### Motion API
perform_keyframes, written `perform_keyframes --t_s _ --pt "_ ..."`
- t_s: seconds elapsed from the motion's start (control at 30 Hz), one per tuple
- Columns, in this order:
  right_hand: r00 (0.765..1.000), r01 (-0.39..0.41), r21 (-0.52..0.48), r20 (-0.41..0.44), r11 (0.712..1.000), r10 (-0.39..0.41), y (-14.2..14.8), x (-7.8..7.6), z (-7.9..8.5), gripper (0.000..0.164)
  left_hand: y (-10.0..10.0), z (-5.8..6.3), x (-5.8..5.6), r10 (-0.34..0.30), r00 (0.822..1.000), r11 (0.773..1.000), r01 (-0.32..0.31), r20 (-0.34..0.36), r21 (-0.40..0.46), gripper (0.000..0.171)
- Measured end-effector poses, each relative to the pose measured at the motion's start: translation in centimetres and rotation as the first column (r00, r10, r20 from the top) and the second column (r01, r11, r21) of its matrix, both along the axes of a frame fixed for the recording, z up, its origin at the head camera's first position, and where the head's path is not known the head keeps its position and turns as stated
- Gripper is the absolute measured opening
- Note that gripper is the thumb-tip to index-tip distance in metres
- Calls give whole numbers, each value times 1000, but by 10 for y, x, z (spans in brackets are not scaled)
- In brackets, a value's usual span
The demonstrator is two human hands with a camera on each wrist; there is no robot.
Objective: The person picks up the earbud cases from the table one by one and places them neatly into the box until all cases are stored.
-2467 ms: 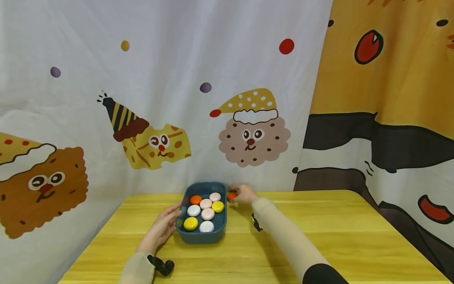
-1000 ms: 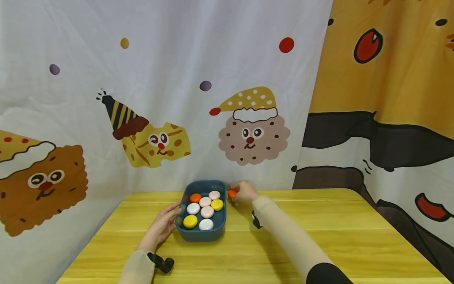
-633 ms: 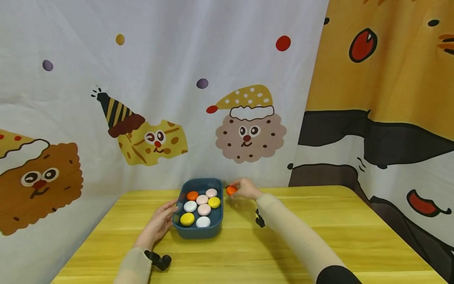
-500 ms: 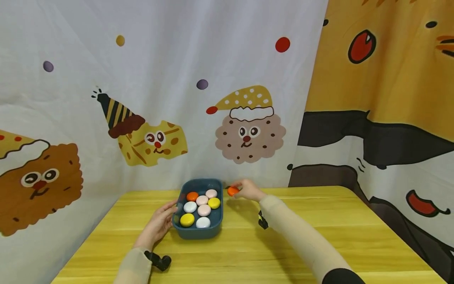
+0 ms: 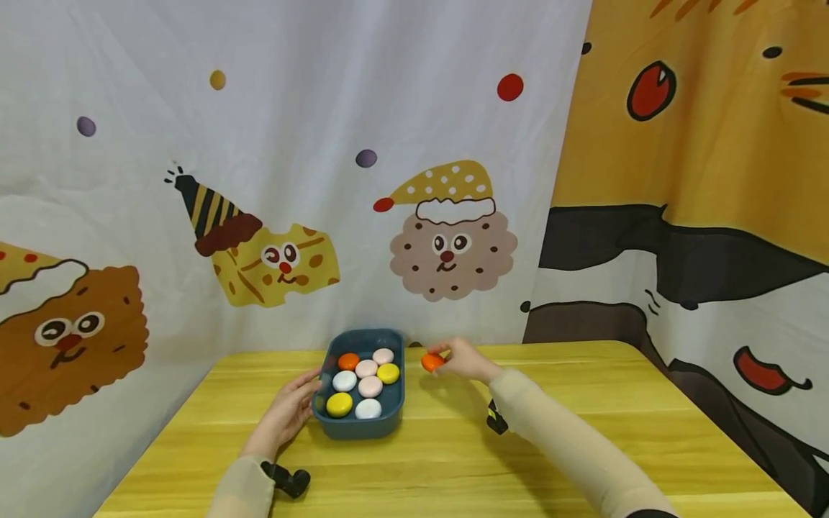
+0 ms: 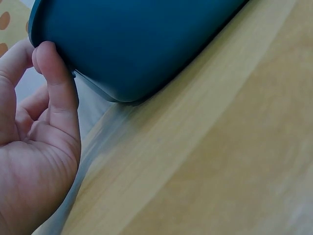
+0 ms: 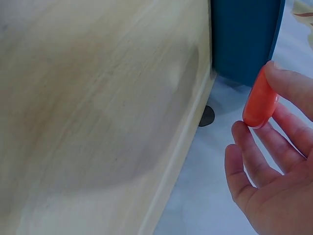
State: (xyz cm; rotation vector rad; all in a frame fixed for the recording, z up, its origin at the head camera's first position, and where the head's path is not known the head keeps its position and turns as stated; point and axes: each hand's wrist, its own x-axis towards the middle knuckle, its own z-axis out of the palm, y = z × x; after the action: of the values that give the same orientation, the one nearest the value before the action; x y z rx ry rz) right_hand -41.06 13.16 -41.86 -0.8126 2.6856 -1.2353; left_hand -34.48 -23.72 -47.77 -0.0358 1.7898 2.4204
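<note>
A dark blue plastic box stands near the table's back edge, holding several smooth, rounded discs in orange, yellow, white and pale pink. My left hand holds the box's left side; in the left wrist view its thumb and index finger meet at the rim. Just right of the box, my right hand pinches a glossy orange disc above the table. In the right wrist view that disc sits on edge between thumb and fingertips, the other fingers loosely bent. Its exact kind cannot be told.
The wooden table ends at the back against a white curtain printed with cartoon biscuits and cheese. A black wrist strap with a camera sits on the left forearm, another on the right.
My right hand has lifted the orange disc and drawn it a little to the right, away from the box. The left hand stays at the box. The head view has shifted slightly.
</note>
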Motion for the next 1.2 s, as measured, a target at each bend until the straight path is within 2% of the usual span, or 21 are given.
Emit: perform_keyframes --t_s 0.4,0.9,1.2 --pt "999 -19 16 30 1000 18 1 9 7 48 -1 -1 0 -10 1000 999 10 -14 -48 61" --pt "998 -63 81 -3 995 64 -16 13 24 45 -1 2 -1 -10 1000 1000 10 16 -19 59" --pt "997 -80 102 -7 992 81 -32 16 32 47 1 4 0 -37 999 999 37 -1 -5 59"
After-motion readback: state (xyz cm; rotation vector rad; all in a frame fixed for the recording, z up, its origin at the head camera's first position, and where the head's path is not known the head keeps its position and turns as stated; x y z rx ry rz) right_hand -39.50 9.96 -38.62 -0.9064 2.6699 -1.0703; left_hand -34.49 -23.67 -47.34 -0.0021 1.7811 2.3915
